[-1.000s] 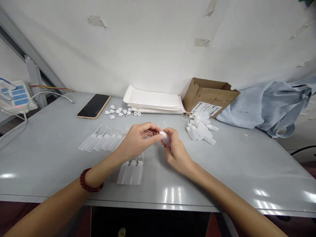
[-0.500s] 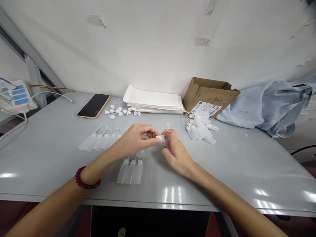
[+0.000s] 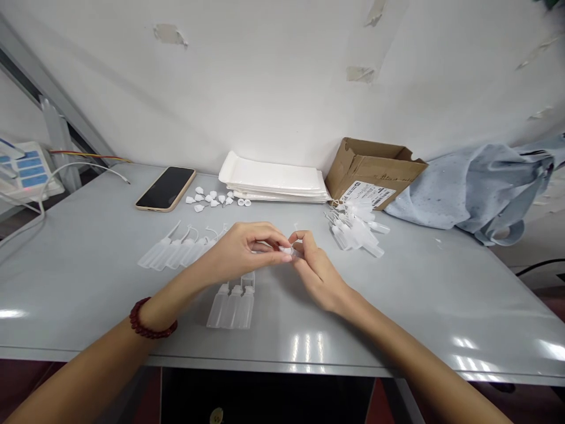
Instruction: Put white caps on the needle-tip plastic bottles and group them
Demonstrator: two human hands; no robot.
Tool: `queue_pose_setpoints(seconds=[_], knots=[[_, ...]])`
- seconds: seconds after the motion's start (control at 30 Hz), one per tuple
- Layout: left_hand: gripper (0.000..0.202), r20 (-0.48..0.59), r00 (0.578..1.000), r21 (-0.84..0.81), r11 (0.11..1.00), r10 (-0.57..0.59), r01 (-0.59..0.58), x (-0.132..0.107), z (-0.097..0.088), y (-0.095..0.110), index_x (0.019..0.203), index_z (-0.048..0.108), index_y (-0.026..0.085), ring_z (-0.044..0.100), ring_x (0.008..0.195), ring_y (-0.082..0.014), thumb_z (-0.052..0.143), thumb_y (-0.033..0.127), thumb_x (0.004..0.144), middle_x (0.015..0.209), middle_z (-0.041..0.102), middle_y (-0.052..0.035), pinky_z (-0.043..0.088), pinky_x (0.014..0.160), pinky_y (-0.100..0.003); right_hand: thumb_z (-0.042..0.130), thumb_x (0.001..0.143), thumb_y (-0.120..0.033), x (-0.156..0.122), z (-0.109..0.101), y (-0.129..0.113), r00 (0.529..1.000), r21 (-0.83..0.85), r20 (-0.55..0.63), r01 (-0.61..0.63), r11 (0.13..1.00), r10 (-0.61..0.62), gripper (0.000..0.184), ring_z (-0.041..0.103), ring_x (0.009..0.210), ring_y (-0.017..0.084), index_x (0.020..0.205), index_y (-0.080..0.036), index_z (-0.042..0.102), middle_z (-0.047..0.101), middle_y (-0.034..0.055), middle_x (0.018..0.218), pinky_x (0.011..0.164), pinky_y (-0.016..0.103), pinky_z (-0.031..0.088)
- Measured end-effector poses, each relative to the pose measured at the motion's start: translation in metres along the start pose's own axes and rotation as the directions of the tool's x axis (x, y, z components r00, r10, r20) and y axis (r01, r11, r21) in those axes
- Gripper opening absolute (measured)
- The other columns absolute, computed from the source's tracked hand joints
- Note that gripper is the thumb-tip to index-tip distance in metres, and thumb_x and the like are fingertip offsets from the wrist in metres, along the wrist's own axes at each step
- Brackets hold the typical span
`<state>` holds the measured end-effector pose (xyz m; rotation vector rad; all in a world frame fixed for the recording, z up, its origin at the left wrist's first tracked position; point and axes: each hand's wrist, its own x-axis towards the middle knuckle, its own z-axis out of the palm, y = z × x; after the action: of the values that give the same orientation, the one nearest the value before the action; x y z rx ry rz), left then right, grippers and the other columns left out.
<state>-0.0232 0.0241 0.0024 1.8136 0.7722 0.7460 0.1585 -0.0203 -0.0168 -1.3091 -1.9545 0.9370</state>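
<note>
Left hand [image 3: 247, 250]: narrowed, pinches white cap [image 3: 286, 250] between thumb and fingertips; at the wrist, dark red beaded bracelet [image 3: 143, 331]. Right hand [image 3: 320, 277]: curled, holds small translucent bottle [image 3: 297, 253], mostly hidden by fingers, right at the cap; exact fit impossible to tell. Trio of bottles [image 3: 230, 311], side by side on grey desk [image 3: 101, 306], just below left hand. Row of bottles [image 3: 168, 254], thin strips at necks, left of left hand, partly covered by it. Loose pile of bottles [image 3: 357, 232], beyond and right of right hand. Scattered white tips [image 3: 214, 203], beyond left hand. Flat white packets [image 3: 276, 175], stacked, farther beyond both hands. Open cardboard box [image 3: 375, 171], labelled, beyond right hand, behind the pile. Dark-screened phone [image 3: 166, 188], beyond and left of left hand. Pale blue cloth bag [image 3: 459, 188], far right of right hand.
</note>
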Motion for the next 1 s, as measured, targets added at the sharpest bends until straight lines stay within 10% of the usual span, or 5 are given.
queue_pose_setpoints(seconds=[0.23,0.67,1.0], knots=[[0.023,-0.034,0.972,0.05,0.971,-0.231,0.233,0.0004,0.0066,0.0008,0.077,0.069,0.016,0.056,0.055,-0.0118,0.062,0.039,0.08,0.062,0.063,-0.0003,0.044,0.05,-0.021,0.034,0.085,-0.021,0.0001,0.0006,0.0026,0.998,-0.192,-0.053,0.03,0.981,-0.041,0.021,0.045,0.052,0.015,0.106,-0.019,0.03,0.048,-0.003,0.067,0.054,0.026,0.033],[0.031,0.015,0.988,0.151,0.977,-0.155,0.151,-0.0021,0.0064,0.0065,0.07,0.061,0.015,0.039,0.051,-0.0071,0.053,0.039,0.088,0.056,0.049,0.0046,0.03,0.047,-0.02,0.036,0.087,-0.021,-0.0036,0.0052,0.0031,0.991,-0.191,-0.039,0.118,0.974,-0.128,0.021,0.043,0.052,0.013,0.107,-0.018,0.029,0.047,-0.0022,0.071,0.053,0.025,0.034],[0.016,0.023,0.992,0.272,0.954,0.124,-0.126,-0.0035,0.0063,0.0,0.094,0.066,0.014,0.058,0.073,-0.011,0.055,0.022,0.087,0.09,0.065,-0.003,0.048,0.069,-0.023,0.038,0.086,-0.023,-0.0042,0.0046,0.0081,0.987,-0.232,-0.067,0.124,0.965,-0.143,0.026,0.043,0.048,0.013,0.109,-0.018,0.027,0.044,-0.0046,0.066,0.049,0.024,0.032]])
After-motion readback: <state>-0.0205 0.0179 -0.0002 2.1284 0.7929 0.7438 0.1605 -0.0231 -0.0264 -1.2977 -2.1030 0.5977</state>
